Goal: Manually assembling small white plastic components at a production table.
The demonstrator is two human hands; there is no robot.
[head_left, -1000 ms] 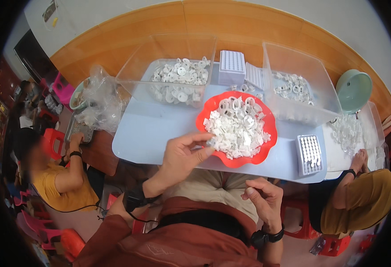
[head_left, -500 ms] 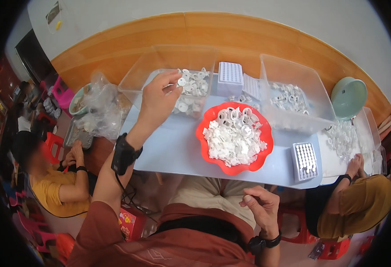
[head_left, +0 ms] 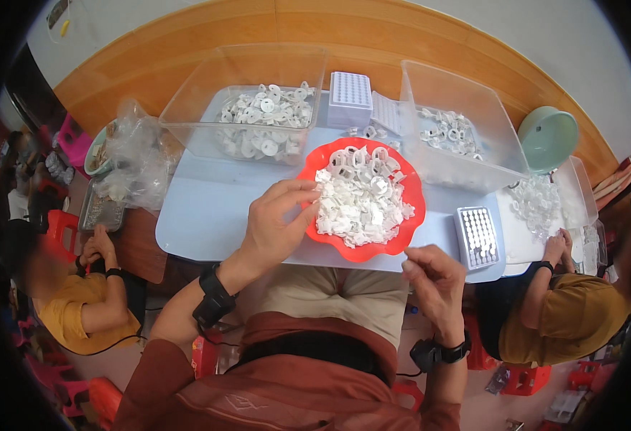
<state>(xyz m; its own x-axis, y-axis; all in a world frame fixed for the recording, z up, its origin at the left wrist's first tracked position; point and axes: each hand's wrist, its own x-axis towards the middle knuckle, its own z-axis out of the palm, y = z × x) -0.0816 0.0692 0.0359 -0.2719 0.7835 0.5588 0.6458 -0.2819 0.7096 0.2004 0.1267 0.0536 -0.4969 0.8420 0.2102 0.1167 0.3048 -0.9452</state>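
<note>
Two bare hands, the left hand (head_left: 278, 221) and the right hand (head_left: 441, 289), are at a scalloped red dish (head_left: 416, 201) heaped with white pieces (head_left: 362, 214) on the pale blue worktop (head_left: 200, 208). The left grip is at the dish's left rim, thumb and forefinger curved toward each other, the heap just to its right; whether a piece is clamped there, I cannot tell. The right grip, thumb near forefinger, is apart from the heap, by the worktop's near edge; its contents are unclear. One pale angular line mark (head_left: 242, 402) shows on the reddish-brown shirt (head_left: 186, 391).
</note>
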